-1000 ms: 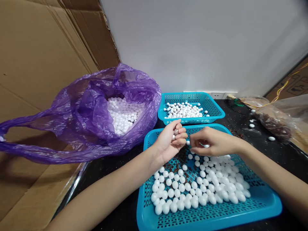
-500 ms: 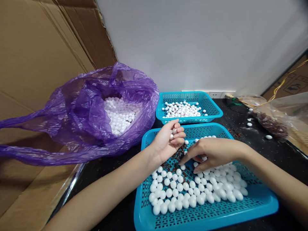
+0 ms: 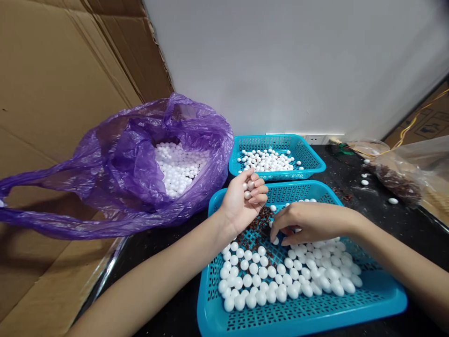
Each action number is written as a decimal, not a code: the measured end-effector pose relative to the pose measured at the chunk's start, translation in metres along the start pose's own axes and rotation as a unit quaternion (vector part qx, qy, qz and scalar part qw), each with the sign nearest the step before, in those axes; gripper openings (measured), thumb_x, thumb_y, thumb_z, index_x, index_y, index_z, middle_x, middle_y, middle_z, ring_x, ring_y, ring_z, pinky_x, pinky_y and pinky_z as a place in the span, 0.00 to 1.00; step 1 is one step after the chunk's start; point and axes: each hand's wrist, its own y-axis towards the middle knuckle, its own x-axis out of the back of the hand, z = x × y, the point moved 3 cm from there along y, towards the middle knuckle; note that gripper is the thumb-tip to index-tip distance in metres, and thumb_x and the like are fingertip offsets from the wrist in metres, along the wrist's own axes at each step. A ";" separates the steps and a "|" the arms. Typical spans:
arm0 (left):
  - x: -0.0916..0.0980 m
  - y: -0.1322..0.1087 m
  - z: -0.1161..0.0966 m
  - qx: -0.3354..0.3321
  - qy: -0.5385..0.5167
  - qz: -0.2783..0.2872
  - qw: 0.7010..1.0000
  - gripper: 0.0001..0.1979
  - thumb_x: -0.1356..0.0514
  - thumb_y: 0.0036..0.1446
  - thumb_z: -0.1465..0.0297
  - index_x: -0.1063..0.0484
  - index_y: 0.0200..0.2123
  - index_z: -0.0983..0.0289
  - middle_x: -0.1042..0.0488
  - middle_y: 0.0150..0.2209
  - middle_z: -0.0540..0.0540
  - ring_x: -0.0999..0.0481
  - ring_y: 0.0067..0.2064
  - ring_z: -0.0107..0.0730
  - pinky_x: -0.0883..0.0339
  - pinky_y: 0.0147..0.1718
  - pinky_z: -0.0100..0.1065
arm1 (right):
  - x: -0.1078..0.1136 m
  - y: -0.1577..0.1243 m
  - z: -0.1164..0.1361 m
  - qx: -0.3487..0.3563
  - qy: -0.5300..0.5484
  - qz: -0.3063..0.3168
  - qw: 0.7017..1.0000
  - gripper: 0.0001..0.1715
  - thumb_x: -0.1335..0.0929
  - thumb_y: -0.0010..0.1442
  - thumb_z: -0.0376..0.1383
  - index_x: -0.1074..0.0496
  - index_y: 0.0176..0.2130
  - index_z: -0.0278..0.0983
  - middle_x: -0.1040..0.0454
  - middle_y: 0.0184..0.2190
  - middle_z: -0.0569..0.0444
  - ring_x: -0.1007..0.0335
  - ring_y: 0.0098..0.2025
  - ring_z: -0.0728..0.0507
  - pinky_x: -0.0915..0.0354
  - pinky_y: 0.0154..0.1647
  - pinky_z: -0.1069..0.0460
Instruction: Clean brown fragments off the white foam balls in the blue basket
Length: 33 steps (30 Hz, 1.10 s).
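Note:
My left hand [image 3: 244, 199], palm up with curled fingers, cups several small white balls [image 3: 248, 186] above the left back part of the near blue basket [image 3: 308, 323]. Inside that basket, my right hand [image 3: 305, 222] points its fingers down and pinches one white ball [image 3: 275, 241] between thumb and fingertips. Many loose white balls [image 3: 261, 281] cover the basket's front and right side. Dark brown crumbs [image 3: 257, 224] lie on the mesh floor between the hands. Part of the balls behind my right hand is hidden.
A purple plastic bag [image 3: 140, 154] full of white balls stands open at left, beside cardboard [image 3: 70, 61]. Behind, a second blue basket [image 3: 308, 159] holds more balls. At right are a clear bag of brown bits [image 3: 400, 185], stray balls [image 3: 393, 201] and yellow wires [image 3: 407, 128].
My right hand's fingertips have drawn together and shifted slightly right, closing on a ball that lay between them. My left hand still cups its balls, its fingers slightly more curled.

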 end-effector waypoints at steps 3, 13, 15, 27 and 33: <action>0.000 0.000 0.000 0.002 0.001 -0.002 1.000 0.19 0.54 0.65 0.72 0.45 0.19 0.65 0.51 0.16 0.44 0.48 0.13 0.16 0.56 0.09 0.19 | 0.001 -0.001 -0.003 -0.036 -0.006 -0.020 0.999 0.15 0.32 0.58 0.31 0.28 0.46 0.36 0.28 0.27 0.56 0.35 0.25 0.50 0.44 0.24 0.55; 0.000 0.001 0.000 0.001 0.010 -0.006 1.000 0.19 0.54 0.65 0.72 0.44 0.20 0.66 0.49 0.16 0.45 0.48 0.13 0.16 0.55 0.09 0.19 | 0.005 0.000 -0.005 -0.041 0.008 -0.074 0.996 0.07 0.34 0.60 0.35 0.27 0.39 0.36 0.30 0.25 0.57 0.37 0.24 0.50 0.46 0.24 0.55; 0.001 0.001 0.000 -0.002 0.016 -0.018 1.000 0.18 0.55 0.65 0.72 0.43 0.20 0.66 0.48 0.16 0.45 0.48 0.13 0.15 0.55 0.09 0.19 | 0.012 -0.001 -0.006 -0.039 0.040 -0.161 0.985 0.08 0.34 0.62 0.37 0.28 0.40 0.36 0.32 0.24 0.58 0.40 0.24 0.50 0.46 0.24 0.55; 0.005 0.003 0.000 -0.003 0.046 -0.028 0.999 0.17 0.55 0.64 0.72 0.42 0.22 0.67 0.45 0.17 0.45 0.46 0.13 0.14 0.55 0.08 0.17 | 0.040 -0.020 -0.006 -0.062 0.453 -0.467 0.757 0.08 0.32 0.58 0.41 0.33 0.33 0.38 0.30 0.33 0.54 0.35 0.31 0.49 0.37 0.29 0.54; 0.005 0.006 -0.007 -0.071 0.094 0.005 0.993 0.15 0.52 0.62 0.73 0.42 0.22 0.67 0.44 0.18 0.44 0.47 0.13 0.13 0.56 0.08 0.17 | 0.029 -0.017 0.014 -0.055 0.655 -0.380 0.651 0.14 0.37 0.61 0.43 0.30 0.42 0.37 0.33 0.52 0.48 0.37 0.53 0.41 0.37 0.53 0.46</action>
